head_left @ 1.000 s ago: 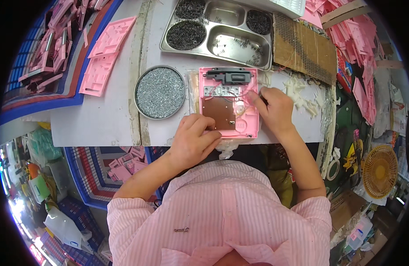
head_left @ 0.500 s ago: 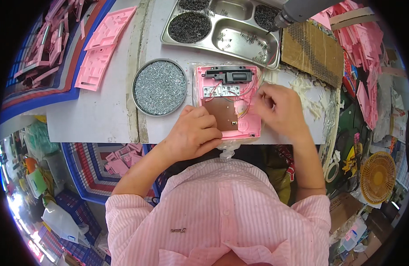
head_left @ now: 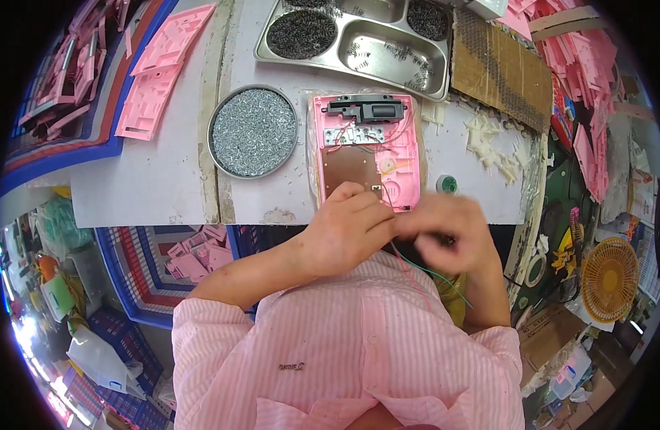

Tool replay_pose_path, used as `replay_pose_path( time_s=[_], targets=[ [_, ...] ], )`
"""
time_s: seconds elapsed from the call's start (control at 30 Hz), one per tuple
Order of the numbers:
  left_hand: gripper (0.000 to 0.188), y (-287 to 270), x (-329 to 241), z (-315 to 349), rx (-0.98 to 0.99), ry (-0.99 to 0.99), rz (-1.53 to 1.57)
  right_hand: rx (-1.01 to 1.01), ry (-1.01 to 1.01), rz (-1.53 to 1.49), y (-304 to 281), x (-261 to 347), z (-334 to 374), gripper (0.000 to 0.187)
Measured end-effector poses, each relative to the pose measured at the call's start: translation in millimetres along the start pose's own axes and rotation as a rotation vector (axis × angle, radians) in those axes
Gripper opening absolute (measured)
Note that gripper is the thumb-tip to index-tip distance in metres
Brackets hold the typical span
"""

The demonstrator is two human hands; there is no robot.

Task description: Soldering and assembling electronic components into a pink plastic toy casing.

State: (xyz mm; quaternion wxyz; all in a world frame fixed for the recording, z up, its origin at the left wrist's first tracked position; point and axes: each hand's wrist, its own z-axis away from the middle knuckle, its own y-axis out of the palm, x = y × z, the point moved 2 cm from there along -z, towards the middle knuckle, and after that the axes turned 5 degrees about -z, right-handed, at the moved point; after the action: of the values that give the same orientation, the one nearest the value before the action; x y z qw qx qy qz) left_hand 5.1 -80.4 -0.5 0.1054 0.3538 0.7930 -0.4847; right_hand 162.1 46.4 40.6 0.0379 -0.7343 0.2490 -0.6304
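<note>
Casing (head_left: 407, 159) lies just beyond the left grip (head_left: 350, 233).

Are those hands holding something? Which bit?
The left hand may be pinching thin wires partway along; the right hand is too blurred to tell.

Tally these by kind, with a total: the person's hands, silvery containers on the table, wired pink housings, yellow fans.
Hands: 2 (left hand, right hand)
Silvery containers: 2 (round dish, compartment tray)
Wired pink housing: 1
Yellow fan: 1
Total: 6
</note>
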Motion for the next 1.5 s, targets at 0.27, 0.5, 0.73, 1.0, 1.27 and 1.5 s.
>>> replay_pose_path(
  time_s=[0.27, 0.5, 0.73, 1.0, 1.27, 1.5],
  targets=[
    [0.023, -17, 0, 19, -0.061, -0.089, -0.062, 0.006, -0.045, 0.539, 18, -21, 5, 0.041],
    [0.017, -36, 13, 52, -0.108, -0.537, -0.108, -0.136, -0.079, 0.652, 42, -2, -7, 0.036],
    [0.014, -18, -12, 76, 0.32, -0.438, -0.03, -0.224, -0.032, 0.666, 90, -13, -24, 0.021],
    [0.021, -40, 24, 47, 0.027, -0.346, 0.108, -0.141, -0.099, 0.497, 64, -1, -31, 0.024],
    [0.02, -48, 51, 36, 0.162, -0.207, 0.203, -0.67, 0.278, 0.262, -204, -70, -77, 0.007],
    [0.02, -47, 53, 39, 0.173, -0.269, 0.243, -0.576, -0.196, 1.074, -325, -122, -268, 0.02]
  ],
)
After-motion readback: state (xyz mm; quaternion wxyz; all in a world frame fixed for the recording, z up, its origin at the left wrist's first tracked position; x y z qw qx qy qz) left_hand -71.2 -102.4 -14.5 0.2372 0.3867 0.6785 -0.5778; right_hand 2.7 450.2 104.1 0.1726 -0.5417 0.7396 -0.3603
